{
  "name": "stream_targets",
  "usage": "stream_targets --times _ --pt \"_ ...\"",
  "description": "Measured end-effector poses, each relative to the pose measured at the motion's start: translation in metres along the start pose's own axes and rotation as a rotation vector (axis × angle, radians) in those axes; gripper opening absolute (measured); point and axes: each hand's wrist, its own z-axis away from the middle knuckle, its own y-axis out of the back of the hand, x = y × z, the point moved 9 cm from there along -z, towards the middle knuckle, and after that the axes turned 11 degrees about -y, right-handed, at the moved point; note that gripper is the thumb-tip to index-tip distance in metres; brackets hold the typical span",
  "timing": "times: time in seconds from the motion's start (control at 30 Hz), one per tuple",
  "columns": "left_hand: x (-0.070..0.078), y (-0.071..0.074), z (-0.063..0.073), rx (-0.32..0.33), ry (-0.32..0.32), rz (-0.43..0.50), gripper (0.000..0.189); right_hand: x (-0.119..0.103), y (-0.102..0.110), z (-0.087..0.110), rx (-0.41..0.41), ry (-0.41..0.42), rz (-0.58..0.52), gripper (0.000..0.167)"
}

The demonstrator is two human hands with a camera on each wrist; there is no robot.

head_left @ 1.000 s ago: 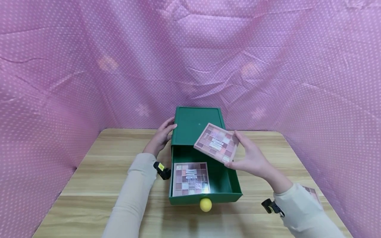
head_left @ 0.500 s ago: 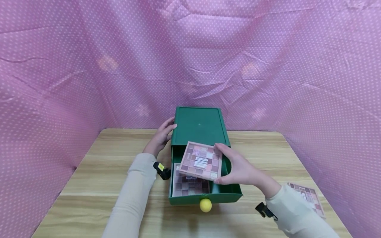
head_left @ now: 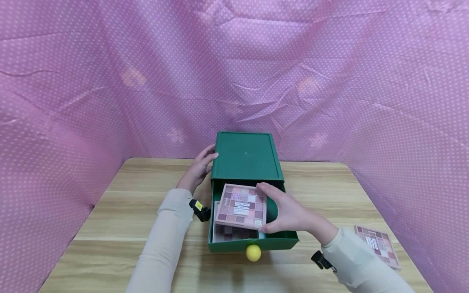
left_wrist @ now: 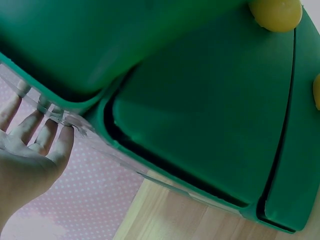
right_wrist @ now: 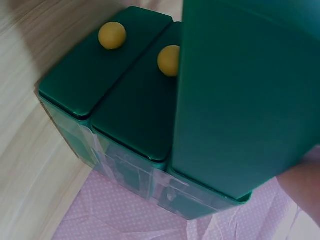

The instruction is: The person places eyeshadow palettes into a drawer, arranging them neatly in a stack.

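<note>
A green drawer unit (head_left: 246,156) stands on the table, its top drawer (head_left: 272,245) pulled out by a yellow knob (head_left: 253,252). My right hand (head_left: 296,213) pinches the right edge of an eyeshadow palette (head_left: 242,206) between thumb and fingers, slightly tilted over the drawer. Beneath it a second eyeshadow palette (head_left: 231,235) lies in the drawer's left part, mostly covered. My left hand (head_left: 199,170) rests against the unit's left side; in the left wrist view its fingertips (left_wrist: 66,134) touch that side. The right wrist view shows only a bit of the right hand (right_wrist: 302,187).
Another eyeshadow palette (head_left: 379,246) lies on the wooden table (head_left: 146,228) near its right edge. Two lower drawers (right_wrist: 82,75) of the unit are closed, with clear tape (right_wrist: 165,182) along the side. Pink dotted cloth (head_left: 234,73) hangs around the table.
My right hand has carried the palette left, down and towards the front, from over the unit's top to above the drawer's left part. The left hand has stayed still.
</note>
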Motion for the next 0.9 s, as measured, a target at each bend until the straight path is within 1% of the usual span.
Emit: stream_targets --times 0.27,0.63,0.9 --pt "0.000 0.000 0.000 -0.007 -0.005 0.008 0.050 -0.002 -0.008 -0.006 -0.024 -0.011 0.067 0.095" --pt "-0.001 0.002 0.000 0.000 0.006 0.015 0.051 -0.003 -0.019 -0.015 -0.116 -0.013 0.126 0.092" --pt "-0.002 0.002 -0.001 0.006 0.012 0.006 0.050 -0.006 -0.028 -0.017 -0.143 0.008 0.232 0.093"
